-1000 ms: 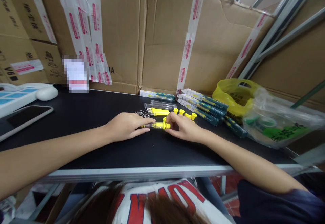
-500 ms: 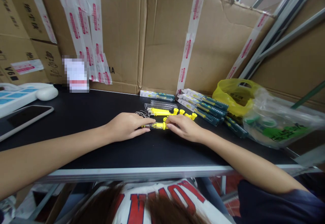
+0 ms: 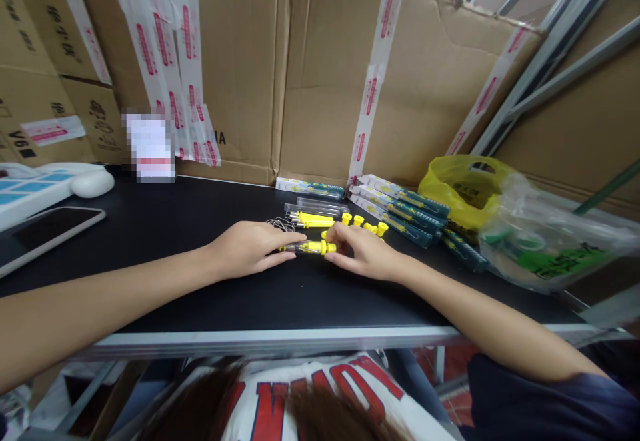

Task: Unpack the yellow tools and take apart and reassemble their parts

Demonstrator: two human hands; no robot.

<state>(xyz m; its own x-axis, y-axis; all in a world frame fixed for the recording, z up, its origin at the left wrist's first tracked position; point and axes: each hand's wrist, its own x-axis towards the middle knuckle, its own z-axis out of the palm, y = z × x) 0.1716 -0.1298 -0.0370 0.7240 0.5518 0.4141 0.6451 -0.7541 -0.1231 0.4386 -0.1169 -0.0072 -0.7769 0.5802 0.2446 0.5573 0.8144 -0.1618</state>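
Note:
On the black table [image 3: 200, 294] my left hand [image 3: 247, 249] grips one end of a clear tube with a yellow cap [image 3: 309, 248], which lies flat on the surface. My right hand [image 3: 363, 252] pinches the yellow cap end of that same tube. Just behind the hands lie more clear tubes with yellow parts [image 3: 313, 218] and several loose yellow caps [image 3: 367, 225]. A small bunch of metal hooks [image 3: 279, 224] lies by my left fingers.
Packaged green-handled tools [image 3: 400, 209] lie at the back right, beside a yellow plastic bag [image 3: 463, 188] and a clear bag [image 3: 545, 241]. A phone [image 3: 47, 228] and a white device [image 3: 45, 184] lie at the left. Taped cardboard boxes [image 3: 320, 74] wall the back.
My right fingers have shifted slightly on the yellow cap end of the tube. My left hand has stayed in place.

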